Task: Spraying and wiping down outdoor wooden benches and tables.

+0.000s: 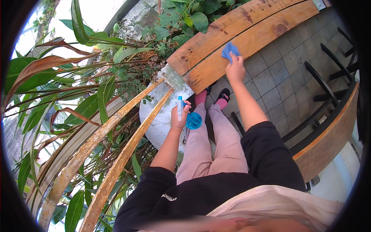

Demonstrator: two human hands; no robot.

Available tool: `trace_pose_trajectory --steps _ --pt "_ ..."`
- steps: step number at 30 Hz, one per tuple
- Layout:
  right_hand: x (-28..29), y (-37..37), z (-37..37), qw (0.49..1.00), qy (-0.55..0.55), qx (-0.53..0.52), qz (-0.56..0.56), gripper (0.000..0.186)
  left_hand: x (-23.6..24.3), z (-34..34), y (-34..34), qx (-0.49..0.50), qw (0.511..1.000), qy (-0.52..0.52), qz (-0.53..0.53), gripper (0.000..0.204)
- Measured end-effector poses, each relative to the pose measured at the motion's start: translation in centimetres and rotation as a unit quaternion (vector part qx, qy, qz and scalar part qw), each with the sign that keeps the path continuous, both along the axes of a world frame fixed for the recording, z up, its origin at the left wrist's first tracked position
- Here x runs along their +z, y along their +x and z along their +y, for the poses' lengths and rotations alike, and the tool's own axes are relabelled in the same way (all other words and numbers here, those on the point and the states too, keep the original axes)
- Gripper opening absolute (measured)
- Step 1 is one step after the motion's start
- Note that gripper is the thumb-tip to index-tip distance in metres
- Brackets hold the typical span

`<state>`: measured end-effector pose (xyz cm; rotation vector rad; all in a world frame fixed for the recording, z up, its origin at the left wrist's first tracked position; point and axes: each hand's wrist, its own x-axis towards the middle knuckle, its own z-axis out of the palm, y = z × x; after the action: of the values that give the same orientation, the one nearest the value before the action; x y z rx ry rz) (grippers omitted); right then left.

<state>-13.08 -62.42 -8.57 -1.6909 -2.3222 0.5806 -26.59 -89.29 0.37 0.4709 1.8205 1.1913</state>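
Observation:
My right hand [235, 71] is closed on a bunched blue cloth [230, 51]. That cloth lies over the near plank of a curved wooden bench [266, 35], apparently touching it. Lower and to the left, my left hand [180, 116] grips what looks like a spray bottle [194, 121], with a round see-through blue body and a pale head tipped in blue. The fingers around the bottle are partly hidden. It is held above the ground near my legs, to the left of the bench's near end.
Rusty curved metal rails [127, 162] and leafy plants [42, 77] fill the left side. A worn white concrete ledge [154, 116] supports the bench end. Grey floor tiles [278, 73] lie to the right, with black metal chair frames [324, 85] and a curved wooden tabletop [328, 143].

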Motion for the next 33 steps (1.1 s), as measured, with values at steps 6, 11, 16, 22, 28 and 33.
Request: trace_pose_trajectory --steps 6,11,16,22,28,33 --pt "0.5 -5.7 -10.8 0.95 -0.06 0.297 0.072 0.041 0.2 0.8 -0.2 0.031 0.998 0.022 -0.043 0.037" --pt "0.5 -3.9 -1.2 0.881 -0.04 0.467 0.055 0.037 0.4 0.1 -1.2 0.04 0.998 0.02 -0.032 0.036" --pt "-1.7 -2.9 9.1 0.996 -0.006 -0.063 0.064 0.038 0.4 -1.6 -1.6 0.032 0.999 0.002 -0.03 0.035" --pt "0.6 -13.6 -4.3 0.957 -0.097 0.246 0.117 0.027 -0.7 -2.9 -0.7 0.044 0.998 -0.034 -0.039 0.031" --pt "0.8 -14.6 -5.2 0.831 -0.019 0.553 0.059 0.015 0.2 -2.1 -0.5 0.05 0.994 -0.032 -0.088 0.032" --pt "0.9 -9.3 6.2 0.995 -0.034 0.083 0.038 0.035 0.4 -2.8 -1.5 0.055 0.996 -0.009 -0.065 0.027"
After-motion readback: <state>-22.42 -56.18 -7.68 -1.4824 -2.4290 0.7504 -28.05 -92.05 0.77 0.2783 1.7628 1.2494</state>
